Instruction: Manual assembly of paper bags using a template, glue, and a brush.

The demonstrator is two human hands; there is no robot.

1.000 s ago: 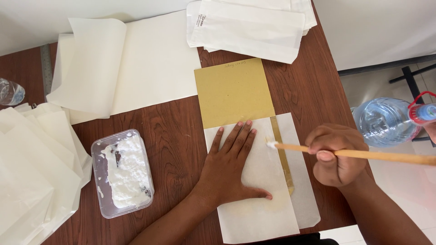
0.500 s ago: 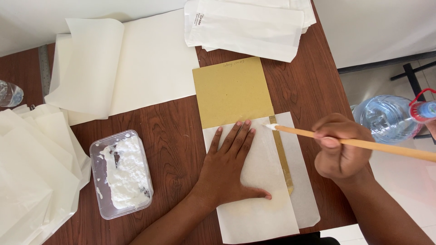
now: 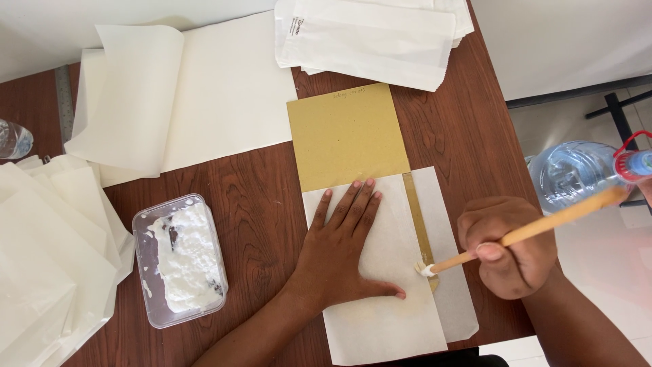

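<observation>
Tub (image 3: 180,261), clear plastic, rectangular, w/ lumpy white paste. Left hand (image 3: 339,251) flat, fingers spread on thin white paper (image 3: 380,299); right hand (image 3: 509,248) fisted round wooden brush (image 3: 523,234), tip at tan card strip (image 3: 421,228).

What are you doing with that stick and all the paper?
The left hand lies flat on a folded white paper sheet over a tan card. The right hand holds a wooden stick, its white pasty tip touching the exposed tan strip. A tub of white paste sits on the table.
</observation>
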